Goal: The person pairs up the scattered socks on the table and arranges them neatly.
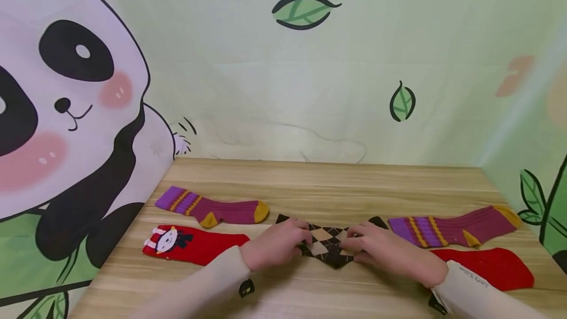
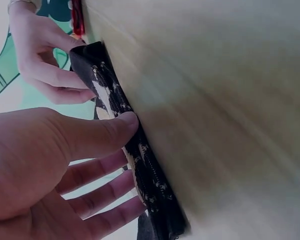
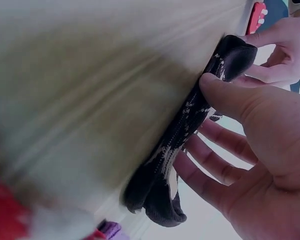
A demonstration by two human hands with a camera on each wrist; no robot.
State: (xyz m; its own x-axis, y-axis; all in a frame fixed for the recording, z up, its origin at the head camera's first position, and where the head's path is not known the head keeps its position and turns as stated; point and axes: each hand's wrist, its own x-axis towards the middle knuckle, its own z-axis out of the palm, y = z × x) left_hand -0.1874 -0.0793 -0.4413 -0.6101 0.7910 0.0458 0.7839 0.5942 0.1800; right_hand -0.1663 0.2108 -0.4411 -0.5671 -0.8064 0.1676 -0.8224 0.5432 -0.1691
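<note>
A black and tan argyle sock (image 1: 327, 242) lies across the middle of the wooden table, between both hands. My left hand (image 1: 279, 241) pinches its left part; in the left wrist view the thumb (image 2: 125, 125) presses the near edge while the fingers lie behind. The right part is pinched by my right hand (image 1: 394, 252) in the same way, its thumb (image 3: 212, 85) on the edge. Dark end parts of the sock show beyond both hands. From the right wrist view, one black end (image 3: 162, 205) looks folded over in layers. The hands cover some of the pattern.
Left of the hands lie a purple and yellow striped sock (image 1: 221, 208) and a red sock (image 1: 199, 246) with an animal face. To the right are another striped sock (image 1: 460, 225) and a red sock (image 1: 500, 267). A printed cloth wall (image 1: 248, 78) stands behind the table (image 1: 336, 183).
</note>
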